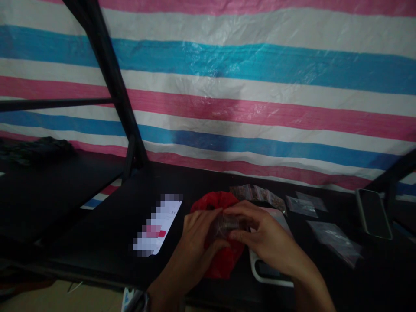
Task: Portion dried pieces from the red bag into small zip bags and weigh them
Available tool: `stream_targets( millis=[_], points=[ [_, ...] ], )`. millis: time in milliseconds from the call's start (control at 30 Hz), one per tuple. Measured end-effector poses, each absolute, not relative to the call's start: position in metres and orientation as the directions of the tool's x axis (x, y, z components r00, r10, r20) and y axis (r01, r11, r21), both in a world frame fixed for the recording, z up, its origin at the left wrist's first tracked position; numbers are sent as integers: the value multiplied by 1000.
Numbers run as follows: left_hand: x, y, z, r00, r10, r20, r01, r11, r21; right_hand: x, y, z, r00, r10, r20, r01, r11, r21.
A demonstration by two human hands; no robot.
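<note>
Both hands, left hand (195, 234) and right hand (260, 236), pinch a small clear packet (225, 225) between their fingertips, above a red bag (221, 260) on the dark tabletop (107, 234). Contents blur in dim light; more packets (334, 238) lie at three o'clock.

Bare dark surface (97, 234) lay open left of a card (159, 225); right, small clear bags (334, 238) and a phone (373, 212) crowded the way.

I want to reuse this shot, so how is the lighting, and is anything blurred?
Head view: dim overall; the black table swallows detail, the striped tarp shows soft glare, the paper slip is pixelated, and both hands, left hand and right hand, look slightly soft.
</note>
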State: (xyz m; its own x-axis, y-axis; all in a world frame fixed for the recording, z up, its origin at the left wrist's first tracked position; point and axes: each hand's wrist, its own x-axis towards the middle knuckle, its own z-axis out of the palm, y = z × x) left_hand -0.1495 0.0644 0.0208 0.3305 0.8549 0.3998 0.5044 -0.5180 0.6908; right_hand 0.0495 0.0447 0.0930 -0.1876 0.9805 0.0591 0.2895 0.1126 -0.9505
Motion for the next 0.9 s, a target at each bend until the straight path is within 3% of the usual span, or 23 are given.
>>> stream_targets(
  millis=[167, 267, 500, 900],
  points=[
    [-143, 64, 23, 222, 909, 352, 427, -416, 803, 42, 45, 97, -90, 981, 174, 332, 194, -923],
    [-141, 65, 22, 154, 932, 327, 351, -361, 864, 39, 46, 97, -118, 951, 287, 392, 310, -866],
    [-138, 65, 19, 122, 953, 278, 198, -297, 934, 36, 44, 94, -163, 899, 407, 359, 439, -824],
    [-136, 63, 42, 159, 982, 101, -242, -60, 968, 30, 42, 102, -105, 890, 444, 390, 447, -805]
  ],
)
